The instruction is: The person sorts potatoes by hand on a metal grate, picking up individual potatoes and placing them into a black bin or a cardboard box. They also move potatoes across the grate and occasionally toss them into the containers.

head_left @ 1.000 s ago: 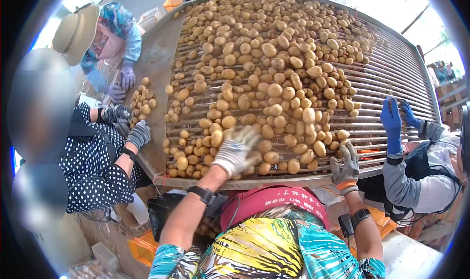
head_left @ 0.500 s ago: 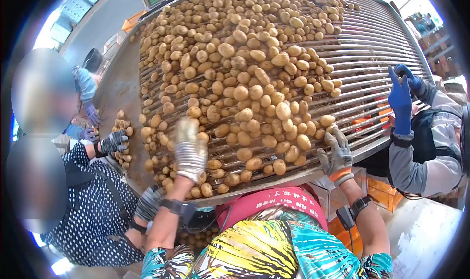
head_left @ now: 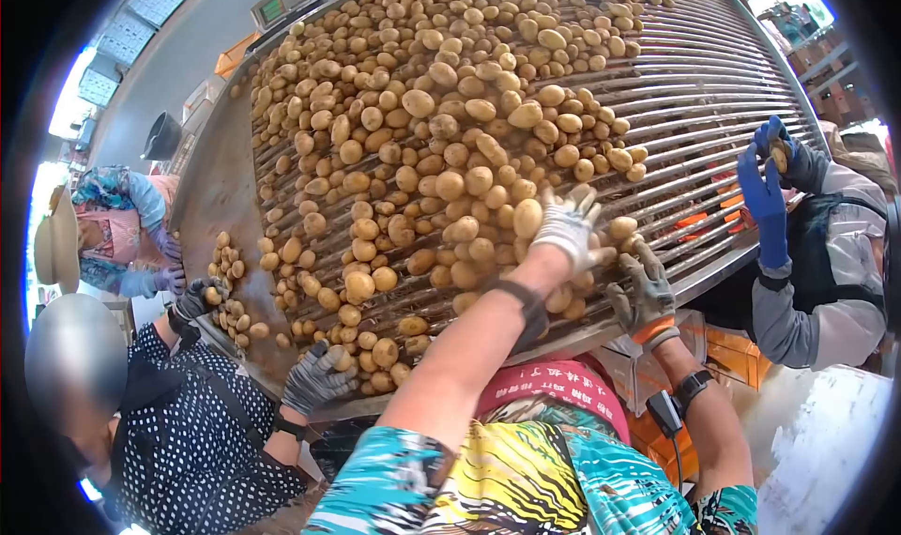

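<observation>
Potatoes [head_left: 419,103], round and oval, dusty brown, heap across rack [head_left: 713,94] of parallel metal bars beside smooth plate [head_left: 218,178]. Grey floor [head_left: 160,70], dark bucket [head_left: 163,135] beyond. Left hand [head_left: 568,225], in knit glove, spreads open on potatoes, none clasped. Right hand [head_left: 646,293] rests loosely open at rack's near edge; hold unclear. Co-workers' gloved hands [head_left: 319,377] flank rack.
</observation>
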